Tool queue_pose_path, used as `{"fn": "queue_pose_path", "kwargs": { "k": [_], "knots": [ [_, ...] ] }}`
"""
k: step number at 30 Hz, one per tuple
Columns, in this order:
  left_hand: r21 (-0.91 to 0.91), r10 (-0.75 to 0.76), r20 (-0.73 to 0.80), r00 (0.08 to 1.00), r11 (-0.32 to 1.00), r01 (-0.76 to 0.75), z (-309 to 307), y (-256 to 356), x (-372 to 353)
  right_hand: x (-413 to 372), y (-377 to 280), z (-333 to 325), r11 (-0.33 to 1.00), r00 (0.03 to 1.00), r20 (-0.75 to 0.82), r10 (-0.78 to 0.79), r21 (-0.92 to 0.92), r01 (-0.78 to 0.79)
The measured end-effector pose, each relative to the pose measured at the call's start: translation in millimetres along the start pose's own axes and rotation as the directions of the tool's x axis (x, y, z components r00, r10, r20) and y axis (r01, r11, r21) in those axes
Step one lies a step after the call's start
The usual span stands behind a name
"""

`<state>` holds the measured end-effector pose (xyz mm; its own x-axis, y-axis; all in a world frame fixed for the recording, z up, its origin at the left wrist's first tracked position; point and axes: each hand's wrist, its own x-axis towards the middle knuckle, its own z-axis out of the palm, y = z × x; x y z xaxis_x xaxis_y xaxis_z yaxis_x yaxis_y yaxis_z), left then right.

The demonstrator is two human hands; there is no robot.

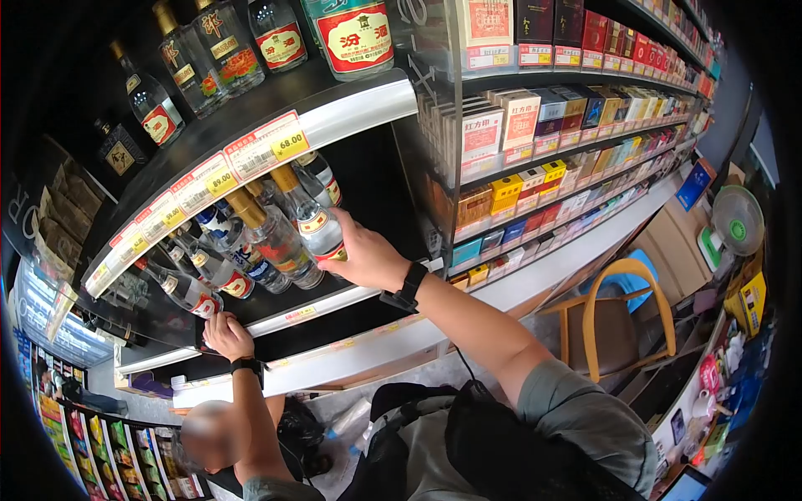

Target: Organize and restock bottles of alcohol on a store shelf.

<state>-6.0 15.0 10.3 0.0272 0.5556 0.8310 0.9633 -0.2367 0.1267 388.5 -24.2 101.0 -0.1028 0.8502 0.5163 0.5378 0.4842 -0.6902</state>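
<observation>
My right hand [363,255] is wrapped round a clear glass bottle [313,219] with a gold cap and a white and red label, standing tilted in view on the middle shelf [271,319]. Beside it on the left is another clear bottle [276,242] with a gold cap and a red pattern. My left hand [227,336] rests at the shelf's front edge with its fingers curled, close to the base of a clear bottle [180,288] with a red and white label. Whether those fingers hold anything is hidden.
Larger bottles [357,37] stand on the upper shelf, above a strip of price tags [225,171]. A rack of small boxes [518,121] is at the right. Further right are a wooden chair [614,334] and cartons [668,242]. A person [209,438] is at the lower left.
</observation>
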Motion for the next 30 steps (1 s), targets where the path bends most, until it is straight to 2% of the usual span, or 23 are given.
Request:
{"fn": "queue_pose_path", "kwargs": {
  "k": [5,11,14,16,20,22,30],
  "knots": [
    [-0.015,-0.001,-0.004,1.0,1.0,0.001,-3.5,3.0,1.0,-2.3,-6.1,-0.2,0.997,0.997,0.019,0.072,0.012,-0.072],
    [-0.053,0.0,-0.037,0.999,0.999,-0.002,-4.5,6.3,3.9,-7.5,-13.8,-0.3,0.996,0.996,-0.019,0.087,0.006,-0.087],
    [-0.052,-0.021,-0.045,0.999,0.998,0.018,-7.6,6.4,3.0,-12.5,-12.4,0.6,0.999,0.998,-0.053,0.04,-0.031,-0.041],
    [-0.058,-0.023,-0.058,0.998,0.998,0.02,-7.1,4.5,2.7,-15.1,-14.7,-0.7,0.999,0.998,-0.031,0.047,0.023,-0.046],
    [-0.09,-0.039,-0.075,0.996,0.995,0.032,-9.1,8.6,3.6,-18.2,-25.8,-1.5,0.999,0.999,-0.024,0.048,0.009,-0.048],
    [-0.085,-0.04,-0.079,0.996,0.996,0.033,-9.1,9.0,2.9,-19.5,-25.5,0.4,0.998,0.997,-0.075,0.03,-0.048,-0.033],
    [-0.094,-0.04,-0.081,0.996,0.995,0.032,-12.1,11.5,4.4,-20.2,-23.1,2.6,0.999,0.997,-0.083,0.01,-0.04,-0.013]
  ]
}}
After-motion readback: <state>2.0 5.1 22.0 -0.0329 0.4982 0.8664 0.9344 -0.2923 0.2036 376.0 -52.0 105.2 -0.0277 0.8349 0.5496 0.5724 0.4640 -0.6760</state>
